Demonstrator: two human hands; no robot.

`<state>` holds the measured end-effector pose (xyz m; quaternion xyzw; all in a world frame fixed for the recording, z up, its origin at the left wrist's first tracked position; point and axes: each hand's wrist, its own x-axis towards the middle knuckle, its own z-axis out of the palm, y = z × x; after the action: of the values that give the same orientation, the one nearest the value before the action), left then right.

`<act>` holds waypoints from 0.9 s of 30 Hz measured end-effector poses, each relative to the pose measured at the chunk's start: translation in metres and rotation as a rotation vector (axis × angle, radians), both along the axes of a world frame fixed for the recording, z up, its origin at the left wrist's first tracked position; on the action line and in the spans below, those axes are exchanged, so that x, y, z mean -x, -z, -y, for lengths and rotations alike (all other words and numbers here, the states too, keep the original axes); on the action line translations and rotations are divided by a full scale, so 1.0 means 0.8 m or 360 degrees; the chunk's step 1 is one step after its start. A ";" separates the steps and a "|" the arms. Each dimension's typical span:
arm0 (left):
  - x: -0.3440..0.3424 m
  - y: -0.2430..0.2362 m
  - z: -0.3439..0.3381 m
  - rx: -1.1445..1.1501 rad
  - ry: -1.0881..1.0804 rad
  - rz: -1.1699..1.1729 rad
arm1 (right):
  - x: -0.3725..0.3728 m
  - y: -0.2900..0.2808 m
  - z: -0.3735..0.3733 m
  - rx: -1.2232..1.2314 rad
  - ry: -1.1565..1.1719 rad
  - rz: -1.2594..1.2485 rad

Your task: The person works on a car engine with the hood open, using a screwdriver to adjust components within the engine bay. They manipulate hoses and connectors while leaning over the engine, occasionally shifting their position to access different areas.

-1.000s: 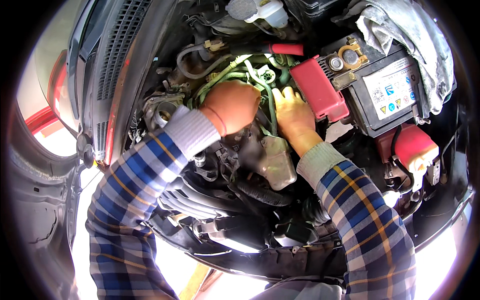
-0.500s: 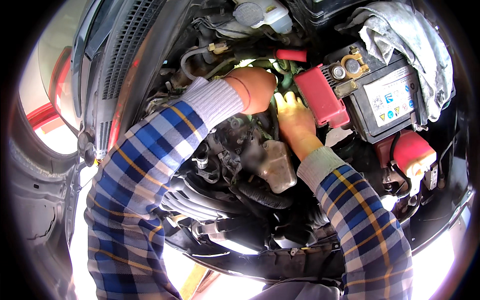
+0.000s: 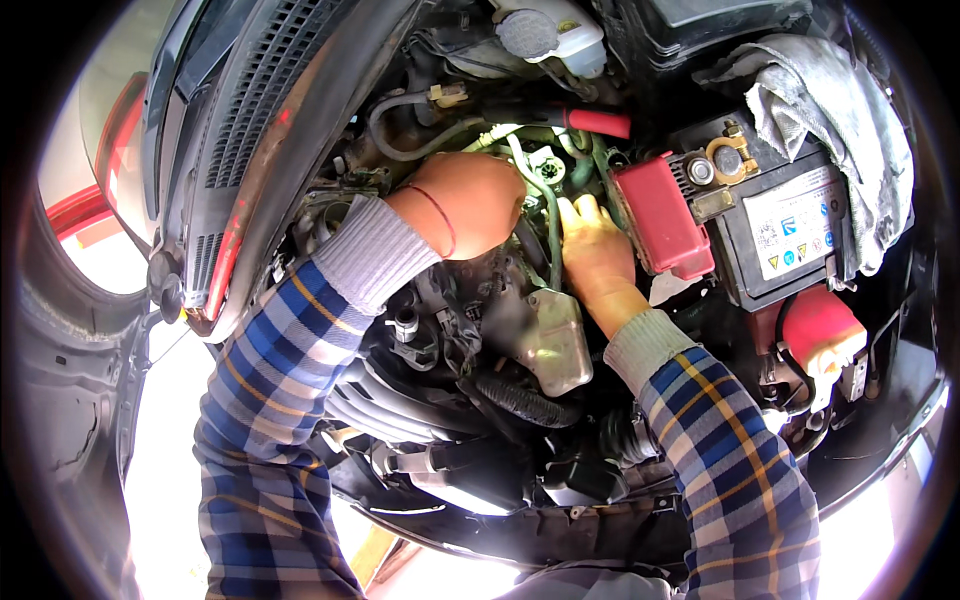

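My left hand [image 3: 462,205] is curled into a closed shape over the middle of the engine bay, left of a thin hose [image 3: 545,190]. Its fingers point down and away, so whatever they grip is hidden. Just right of that hose, my right hand [image 3: 597,255] reaches in with its fingers bent and close together, lit yellow at the tips. What lies between them cannot be made out. A brightly lit round metal fitting [image 3: 546,168] shows beyond and between the hands. The red terminal cover [image 3: 662,215] is close to the right hand's right side.
At the right stands a black car battery [image 3: 735,230] with a grey cloth [image 3: 835,130] draped over its far edge. A white fluid reservoir [image 3: 560,38] is at the far side. Nearer me are a translucent plastic container [image 3: 556,345] and a ribbed black hose [image 3: 520,395].
My left hand has drawn back left and slightly nearer, uncovering the thin hose and the lit round fitting. My right hand stays about where it was. The view has shifted slightly.
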<state>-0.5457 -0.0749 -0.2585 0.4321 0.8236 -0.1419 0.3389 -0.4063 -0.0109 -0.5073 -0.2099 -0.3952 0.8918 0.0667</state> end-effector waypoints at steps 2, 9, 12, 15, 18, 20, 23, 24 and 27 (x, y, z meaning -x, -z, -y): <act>-0.012 -0.001 0.022 -0.0019 -0.0063 -0.0084 | -0.005 -0.025 -0.003 -0.1322 -0.0481 0.0155; -0.049 0.014 0.010 -0.0196 0.0220 -0.0433 | 0.004 -0.070 -0.030 -0.1798 -0.0624 0.0239; -0.044 0.000 0.016 -0.0112 -0.0027 -0.0239 | 0.002 -0.088 -0.032 -0.1925 -0.0738 0.0194; -0.038 0.003 0.018 -0.0170 0.0001 -0.0179 | 0.000 -0.087 -0.032 -0.2025 -0.0791 0.0291; -0.053 -0.001 0.017 -0.0164 -0.0025 -0.0273 | -0.001 -0.079 -0.032 -0.2130 -0.0895 0.0377; -0.069 0.004 0.019 -0.0096 -0.0023 -0.0406 | -0.004 -0.072 -0.031 -0.2059 -0.0836 0.0355; -0.087 0.006 0.028 -0.0428 -0.0111 -0.0529 | -0.015 -0.069 -0.031 -0.1746 -0.0593 0.0179; -0.089 0.004 0.028 -0.0482 -0.0168 -0.0523 | -0.013 -0.073 -0.033 -0.1658 -0.0518 0.0099; -0.085 0.003 0.036 -0.0414 -0.0170 -0.0494 | 0.003 -0.096 -0.032 -0.1455 -0.0520 -0.0094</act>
<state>-0.4778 -0.1038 -0.2608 0.4008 0.8991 -0.0810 0.1564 -0.4086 0.0148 -0.4305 -0.0690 -0.7723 0.6311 0.0222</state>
